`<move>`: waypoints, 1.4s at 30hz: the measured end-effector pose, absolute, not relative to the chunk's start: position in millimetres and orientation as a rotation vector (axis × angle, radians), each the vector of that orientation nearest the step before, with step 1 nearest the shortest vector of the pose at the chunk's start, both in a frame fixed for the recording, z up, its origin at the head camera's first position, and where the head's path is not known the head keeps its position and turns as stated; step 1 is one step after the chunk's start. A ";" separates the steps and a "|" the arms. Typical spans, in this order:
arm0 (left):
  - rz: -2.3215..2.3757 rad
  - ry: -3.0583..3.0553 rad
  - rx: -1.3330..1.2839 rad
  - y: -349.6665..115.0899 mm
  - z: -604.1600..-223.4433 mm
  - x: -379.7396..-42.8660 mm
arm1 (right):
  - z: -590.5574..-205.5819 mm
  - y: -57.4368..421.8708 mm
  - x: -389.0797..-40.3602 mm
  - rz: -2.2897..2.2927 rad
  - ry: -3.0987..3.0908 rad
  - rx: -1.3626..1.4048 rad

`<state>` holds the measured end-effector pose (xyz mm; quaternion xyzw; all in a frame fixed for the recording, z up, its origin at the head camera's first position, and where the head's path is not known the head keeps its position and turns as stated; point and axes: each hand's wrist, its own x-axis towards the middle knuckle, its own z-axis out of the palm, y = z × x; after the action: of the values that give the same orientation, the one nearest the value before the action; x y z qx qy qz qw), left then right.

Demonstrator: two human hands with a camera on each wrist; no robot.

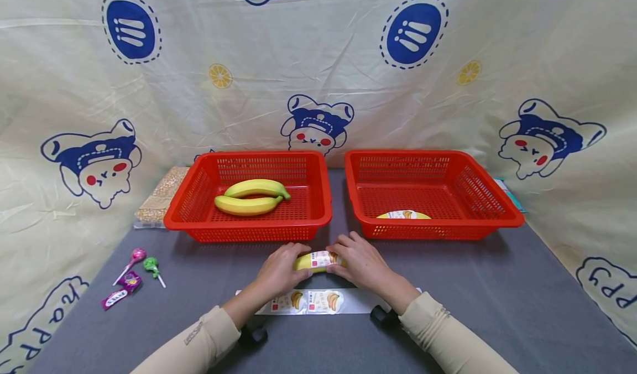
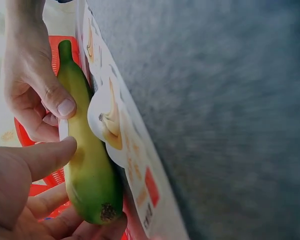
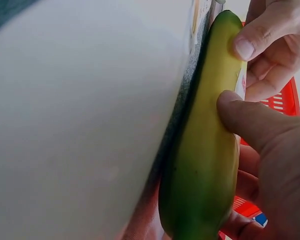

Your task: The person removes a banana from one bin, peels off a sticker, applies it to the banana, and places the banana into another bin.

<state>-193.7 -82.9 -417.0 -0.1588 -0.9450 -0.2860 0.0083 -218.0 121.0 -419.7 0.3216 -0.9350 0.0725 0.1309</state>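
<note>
Both hands hold one yellow-green banana [image 1: 302, 263] low over the table, in front of the two baskets. A white label [image 1: 320, 259] with a banana picture lies on its upper side. My left hand [image 1: 282, 270] grips the left end, thumb on the near side and fingers behind; the left wrist view shows the green peel [image 2: 92, 185] between them. The right hand [image 1: 362, 262] grips the other end, its thumb [image 3: 232, 102] pressed to the peel. Just nearer than the banana, a strip of banana labels [image 1: 323, 302] lies on the table, partly covered by both forearms.
In the left red basket [image 1: 249, 233] lie two bananas [image 1: 256, 188]. The right red basket [image 1: 438, 231] holds a labelled banana [image 1: 404, 214], partly hidden by its front wall. Several wrapped sweets, including a green lollipop [image 1: 151, 264], lie at left. A bag of grains [image 1: 161, 197] stands beside the left basket.
</note>
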 end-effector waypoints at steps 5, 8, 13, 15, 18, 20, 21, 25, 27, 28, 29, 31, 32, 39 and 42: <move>-1.010 -2.903 -0.431 -86.8 -417.9 -190.6 | -419.2 121.6 -218.2 0.214 -2.706 0.941; -1.041 -2.887 -0.401 -88.7 -418.6 -190.1 | -419.5 121.1 -218.3 0.221 -2.711 0.936; -1.057 -2.894 -0.358 -91.6 -418.4 -189.5 | -420.6 119.0 -218.8 0.225 -2.709 0.932; -1.060 -2.899 -0.350 -92.7 -418.3 -189.3 | -420.9 117.9 -218.9 0.226 -2.703 0.933; -1.066 -2.905 -0.339 -93.6 -418.1 -189.1 | -421.5 116.6 -219.2 0.233 -2.699 0.929; -1.067 -2.909 -0.335 -93.8 -417.9 -188.8 | -421.9 116.6 -219.2 0.241 -2.710 0.919; -1.068 -2.910 -0.334 -93.9 -417.8 -188.7 | -421.7 116.8 -219.0 0.254 -2.723 0.907; -1.063 -2.912 -0.341 -93.9 -417.9 -188.4 | -419.4 120.4 -216.7 0.359 -2.789 0.826; -1.062 -2.911 -0.341 -94.1 -418.2 -188.4 | -417.1 124.1 -214.6 0.439 -2.813 0.774; -1.062 -2.909 -0.341 -94.1 -418.4 -188.4 | -416.1 126.7 -213.3 0.479 -2.822 0.748; -1.062 -2.908 -0.342 -94.0 -418.6 -188.4 | -415.6 129.9 -212.4 0.516 -2.825 0.729; -1.064 -2.905 -0.342 -94.0 -418.9 -188.4 | -413.7 137.1 -209.7 0.611 -2.822 0.688; -1.066 -2.903 -0.344 -94.0 -419.0 -188.5 | -412.9 141.1 -208.6 0.656 -2.819 0.667; -1.073 -2.903 -0.347 -94.4 -420.2 -188.8 | -412.5 176.2 -204.5 0.994 -2.793 0.486; -1.069 -2.903 -0.345 -94.8 -420.4 -188.8 | -413.8 192.3 -203.8 1.104 -2.774 0.371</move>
<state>-188.8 -94.8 -420.4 -0.1109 -0.9325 -0.3435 0.0145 -203.8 192.3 -413.8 0.1230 -0.9200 0.3660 0.0665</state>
